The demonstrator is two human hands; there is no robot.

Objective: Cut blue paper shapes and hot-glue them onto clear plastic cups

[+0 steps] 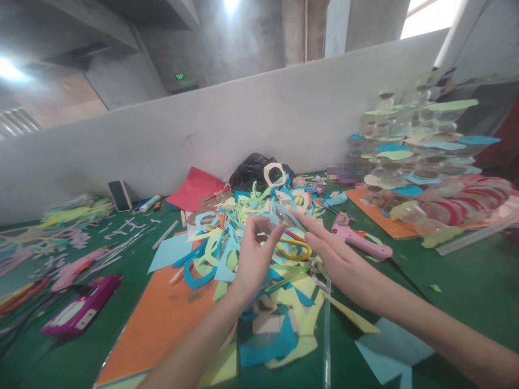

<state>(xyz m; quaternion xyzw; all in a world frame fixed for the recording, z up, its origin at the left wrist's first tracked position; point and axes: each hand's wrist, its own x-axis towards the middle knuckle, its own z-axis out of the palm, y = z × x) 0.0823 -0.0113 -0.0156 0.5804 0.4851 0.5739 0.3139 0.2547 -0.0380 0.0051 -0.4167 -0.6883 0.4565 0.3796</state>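
My left hand is closed, thumb and forefinger curled round a small clear plastic piece whose exact kind is blurred. My right hand comes in from the other side, fingers stretched out and their tips beside the clear piece; whether they touch it is hard to tell. Under the right fingers, yellow and red scissors handles lie on a heap of cut paper scraps in blue, green, yellow and cream. A pink glue gun rests right of my right hand.
Clear bottles stacked with paper layers stand at the right on orange sheets. A black plastic bag sits by the wall. At left are another pink glue gun, a magenta device, a phone and an orange sheet.
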